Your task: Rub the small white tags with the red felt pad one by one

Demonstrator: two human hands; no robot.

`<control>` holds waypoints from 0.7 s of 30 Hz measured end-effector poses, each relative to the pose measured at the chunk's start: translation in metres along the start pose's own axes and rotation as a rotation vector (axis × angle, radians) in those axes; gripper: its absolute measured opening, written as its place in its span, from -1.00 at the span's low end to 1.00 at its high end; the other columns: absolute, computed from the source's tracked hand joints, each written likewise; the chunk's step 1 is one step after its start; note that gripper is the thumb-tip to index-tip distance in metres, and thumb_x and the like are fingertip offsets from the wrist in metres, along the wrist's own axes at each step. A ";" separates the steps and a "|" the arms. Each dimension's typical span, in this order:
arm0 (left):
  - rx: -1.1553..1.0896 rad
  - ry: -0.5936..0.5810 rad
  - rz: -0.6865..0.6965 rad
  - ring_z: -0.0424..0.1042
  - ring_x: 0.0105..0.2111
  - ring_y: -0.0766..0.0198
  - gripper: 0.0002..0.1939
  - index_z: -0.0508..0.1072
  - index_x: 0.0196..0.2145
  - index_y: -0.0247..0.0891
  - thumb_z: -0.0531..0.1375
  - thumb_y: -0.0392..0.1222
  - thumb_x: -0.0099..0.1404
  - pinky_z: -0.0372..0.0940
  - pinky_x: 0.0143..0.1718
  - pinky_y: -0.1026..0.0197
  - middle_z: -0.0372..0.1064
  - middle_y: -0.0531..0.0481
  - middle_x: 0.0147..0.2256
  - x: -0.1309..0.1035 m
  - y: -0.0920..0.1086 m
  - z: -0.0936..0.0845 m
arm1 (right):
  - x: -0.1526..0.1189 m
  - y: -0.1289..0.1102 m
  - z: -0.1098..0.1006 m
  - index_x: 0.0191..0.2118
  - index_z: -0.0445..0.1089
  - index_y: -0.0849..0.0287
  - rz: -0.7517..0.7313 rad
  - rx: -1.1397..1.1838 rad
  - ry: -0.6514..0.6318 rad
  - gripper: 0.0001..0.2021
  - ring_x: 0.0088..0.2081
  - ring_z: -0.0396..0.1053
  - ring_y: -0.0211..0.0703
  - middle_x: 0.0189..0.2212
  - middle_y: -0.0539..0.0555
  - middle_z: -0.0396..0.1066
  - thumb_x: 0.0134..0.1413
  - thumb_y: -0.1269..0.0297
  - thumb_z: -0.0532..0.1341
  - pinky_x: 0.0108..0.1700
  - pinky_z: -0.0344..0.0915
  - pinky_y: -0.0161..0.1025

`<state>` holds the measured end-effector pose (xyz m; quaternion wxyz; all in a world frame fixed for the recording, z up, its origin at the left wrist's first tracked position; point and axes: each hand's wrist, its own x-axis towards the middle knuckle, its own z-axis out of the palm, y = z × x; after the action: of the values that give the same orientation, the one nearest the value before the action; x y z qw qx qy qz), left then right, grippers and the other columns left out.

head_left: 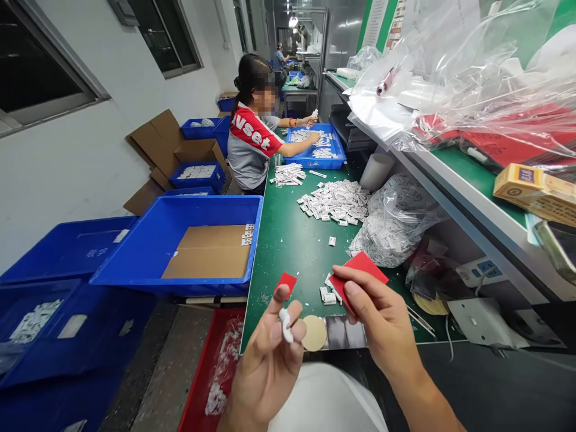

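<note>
My left hand [270, 360] is raised palm up over the table's near edge, fingers curled. Between its thumb and fingers sits a small curved white piece [285, 326], whose kind I cannot make out. Behind the index fingertip shows a small red piece [287, 284]; I cannot tell whether the finger touches it. My right hand [378, 306] pinches a flat red card [366, 270] between thumb and fingers, tilted above the green table [279, 240]. Several small white plastic parts [330, 295] lie beneath the card, partly hidden. A round beige disc [314, 333] lies between my hands.
A pile of white parts [335, 201] and a clear bag [393, 225] of them lie farther back. A co-worker [252, 132] works over a blue tray [315, 162]. At left stands a blue bin [148, 240] with cardboard; a cluttered shelf [468, 186] overhangs the right.
</note>
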<state>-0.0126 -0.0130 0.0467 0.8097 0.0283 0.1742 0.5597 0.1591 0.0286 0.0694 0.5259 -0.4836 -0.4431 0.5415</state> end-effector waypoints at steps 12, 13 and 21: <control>-0.234 0.141 -0.117 0.42 -0.42 0.52 -0.69 0.55 -0.18 -0.26 0.48 -0.34 0.13 0.30 -0.46 0.56 0.37 0.10 -0.41 0.007 -0.013 0.014 | -0.019 0.003 -0.006 0.02 0.57 -0.06 0.073 0.199 -0.122 -0.76 -0.43 0.30 -0.26 -0.23 0.05 0.51 0.30 0.07 0.28 -0.40 0.31 -0.34; -0.231 0.142 -0.124 0.41 -0.42 0.52 -0.70 0.55 -0.17 -0.26 0.48 -0.32 0.14 0.29 -0.46 0.56 0.36 0.10 -0.41 0.007 -0.013 0.014 | -0.019 0.004 -0.006 0.00 0.57 -0.06 0.066 0.236 -0.119 -0.77 -0.45 0.30 -0.27 -0.28 0.04 0.49 0.29 0.08 0.30 -0.42 0.31 -0.34; -0.096 0.158 -0.113 0.24 -0.53 0.49 -0.71 0.52 -0.30 -0.25 0.50 -0.12 0.12 0.22 -0.45 0.38 0.35 0.14 -0.44 0.013 -0.026 0.017 | -0.001 0.001 -0.024 0.12 0.52 -0.10 -0.146 0.244 -0.473 -0.71 -0.51 0.43 -0.28 -0.37 0.01 0.58 0.34 0.25 0.27 -0.46 0.39 -0.37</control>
<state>0.0198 -0.0084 0.0531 0.8241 -0.0648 0.2117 0.5214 0.1822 0.0264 0.0648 0.4996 -0.2435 -0.5190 0.6494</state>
